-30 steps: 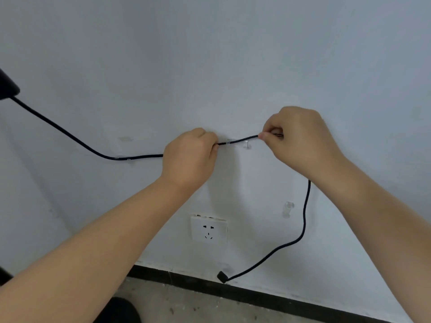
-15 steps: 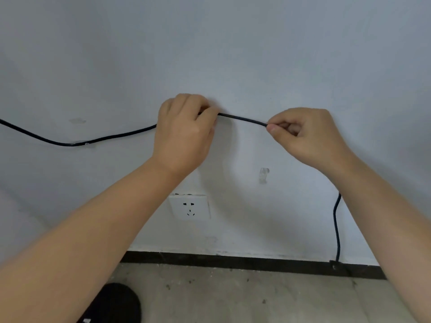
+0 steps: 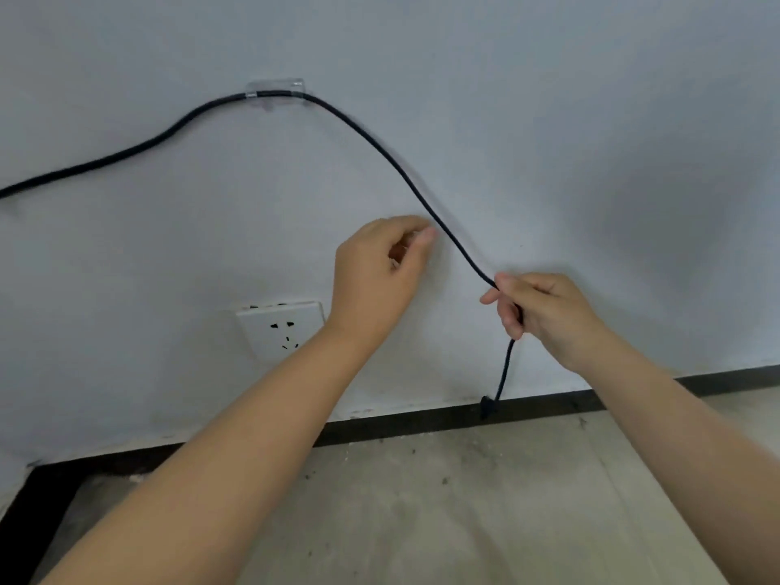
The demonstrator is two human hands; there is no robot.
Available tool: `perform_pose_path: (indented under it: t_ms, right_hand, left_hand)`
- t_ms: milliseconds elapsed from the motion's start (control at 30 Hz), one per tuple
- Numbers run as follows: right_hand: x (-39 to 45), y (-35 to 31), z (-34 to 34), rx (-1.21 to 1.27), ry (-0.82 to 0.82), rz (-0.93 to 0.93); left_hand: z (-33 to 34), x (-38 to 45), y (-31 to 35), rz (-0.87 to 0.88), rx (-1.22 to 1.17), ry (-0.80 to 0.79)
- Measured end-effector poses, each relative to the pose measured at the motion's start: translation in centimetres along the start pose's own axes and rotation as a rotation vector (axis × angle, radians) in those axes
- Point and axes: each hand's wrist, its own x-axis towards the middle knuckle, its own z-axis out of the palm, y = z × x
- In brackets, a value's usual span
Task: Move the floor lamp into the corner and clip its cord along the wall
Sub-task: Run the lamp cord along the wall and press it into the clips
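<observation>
Black cord (image 3: 380,147) seated in clear wall clip (image 3: 276,92) | right hand (image 3: 544,316) gripping cord lower down | left hand (image 3: 380,276) loosely curled beside cord, holding nothing | plug (image 3: 487,406) dangling at baseboard (image 3: 401,424)

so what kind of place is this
Probably a bare indoor room, maybe unfinished: a plain painted wall with a socket, a dark skirting strip and a scuffed concrete floor.
</observation>
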Motion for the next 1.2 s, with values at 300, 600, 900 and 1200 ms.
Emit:
perform_pose_path:
  t_ms: [300,600,900,1200]
  right_hand:
    - [0.5,1.3,2.2,-0.17,-0.136,0.031]
    - [2.4,-1.8,-0.6,-0.306,-0.292,0.05]
    - [3.1,-1.7,-1.8,-0.324,-0.353,0.089]
    - [3.2,1.4,-0.6,-0.449,-0.118,-0.186]
  left_hand:
    - [2.3,-1.4,-0.9,-0.247,-0.132,0.193]
    - [3.9,-0.3,0.5,-0.405,-0.131,0.387]
    - [4.5,0.0,1.4,-0.431,-0.092,0.354]
    - [2.3,1.7,0.5,-0.396,-0.031,0.088]
